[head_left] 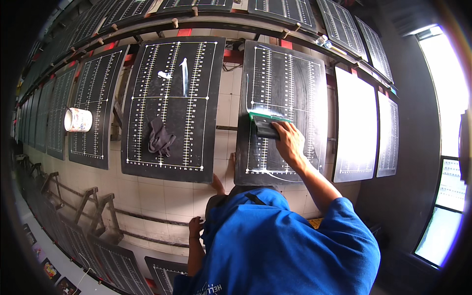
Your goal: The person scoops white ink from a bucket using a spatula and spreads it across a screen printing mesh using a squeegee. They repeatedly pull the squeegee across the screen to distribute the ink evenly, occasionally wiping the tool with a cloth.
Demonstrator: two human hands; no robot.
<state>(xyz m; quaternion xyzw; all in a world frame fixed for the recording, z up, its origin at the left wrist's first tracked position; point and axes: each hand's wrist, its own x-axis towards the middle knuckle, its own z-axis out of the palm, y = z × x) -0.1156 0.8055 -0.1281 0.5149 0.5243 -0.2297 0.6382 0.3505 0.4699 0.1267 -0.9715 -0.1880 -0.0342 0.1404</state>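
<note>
My right hand (290, 144) is closed around the black body of a squeegee (267, 129) with a green edge. The squeegee's edge lies against a dark board (307, 88) printed with white scale lines. A pale wet-looking smear shows by its edge, and a thin curved white line marks the board's near end. Low by my left side is my left hand (195, 227), apart from the boards; its fingers are too unclear to read. The neighbouring board (140, 110) on the left bears a crumpled dark cloth (160, 137) and white streaks (185, 77).
A white tub (78, 120) stands on a board farther left. More marked boards line the far rack (216, 22), which has short pegs along its rail. On the right, a board (355, 123) glares with window light. Metal frames (88, 204) stand over the tiled floor.
</note>
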